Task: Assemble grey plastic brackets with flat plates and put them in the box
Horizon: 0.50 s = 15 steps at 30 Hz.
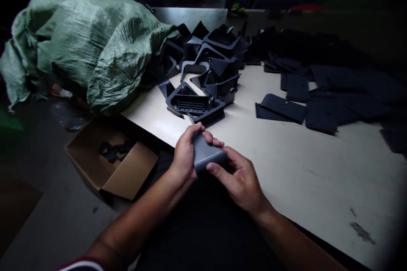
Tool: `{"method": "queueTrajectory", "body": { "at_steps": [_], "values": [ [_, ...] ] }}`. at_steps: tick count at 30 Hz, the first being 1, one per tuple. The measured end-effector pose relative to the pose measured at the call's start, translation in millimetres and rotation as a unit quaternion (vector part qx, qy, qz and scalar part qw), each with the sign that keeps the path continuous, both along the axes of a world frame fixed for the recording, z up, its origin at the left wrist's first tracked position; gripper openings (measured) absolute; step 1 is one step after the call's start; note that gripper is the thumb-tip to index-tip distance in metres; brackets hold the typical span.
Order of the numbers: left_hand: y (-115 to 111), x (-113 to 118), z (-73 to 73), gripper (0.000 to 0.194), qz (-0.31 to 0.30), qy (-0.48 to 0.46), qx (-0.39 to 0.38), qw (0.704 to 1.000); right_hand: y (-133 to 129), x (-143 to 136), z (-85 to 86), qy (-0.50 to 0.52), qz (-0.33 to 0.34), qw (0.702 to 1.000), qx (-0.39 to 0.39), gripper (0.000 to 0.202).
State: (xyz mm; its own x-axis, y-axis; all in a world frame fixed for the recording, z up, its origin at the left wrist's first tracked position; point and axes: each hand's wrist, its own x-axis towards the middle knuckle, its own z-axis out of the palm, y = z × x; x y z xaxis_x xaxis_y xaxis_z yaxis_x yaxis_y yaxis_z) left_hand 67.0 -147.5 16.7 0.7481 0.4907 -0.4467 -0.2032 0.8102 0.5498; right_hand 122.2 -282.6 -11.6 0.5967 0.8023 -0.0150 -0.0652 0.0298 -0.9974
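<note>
A dark grey plastic part (206, 152) with a smooth face and a rounded edge is held between both hands, just over the table's front edge. My left hand (186, 148) wraps round its left side, fingers curled over the far edge. On the right, my right hand (243, 178) grips the lower corner, its thumb on the near edge. The part's underside and some fingertips are hidden. Just beyond the hands lies a heap of dark angled plastic parts (199, 106), several of them with slotted walls.
A green woven sack (85, 42) bulges over the table's left end. Below it an open cardboard box (127, 173) on the floor holds a few dark pieces. Flat dark plates (282, 108) lie spread across the right of the pale table (286, 165).
</note>
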Motion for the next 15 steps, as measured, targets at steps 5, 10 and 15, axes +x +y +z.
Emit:
{"method": "queueTrajectory", "body": {
  "at_steps": [5, 10, 15],
  "values": [
    [-14, -5, 3.9, 0.019, 0.022, 0.016, 0.077, 0.997, -4, -9, -6.4, -0.056, -0.038, 0.998, 0.006, 0.029],
    [-14, -7, 2.7, 0.028, 0.011, 0.044, 0.091, 0.995, -8, -4, -7.7, -0.090, -0.031, 0.995, 0.002, 0.030],
    [-10, -10, 0.1, 0.027, 0.009, 0.032, 0.082, 0.996, -9, 2, -4.3, -0.114, 0.007, 0.993, -0.027, 0.032]
  ]
}}
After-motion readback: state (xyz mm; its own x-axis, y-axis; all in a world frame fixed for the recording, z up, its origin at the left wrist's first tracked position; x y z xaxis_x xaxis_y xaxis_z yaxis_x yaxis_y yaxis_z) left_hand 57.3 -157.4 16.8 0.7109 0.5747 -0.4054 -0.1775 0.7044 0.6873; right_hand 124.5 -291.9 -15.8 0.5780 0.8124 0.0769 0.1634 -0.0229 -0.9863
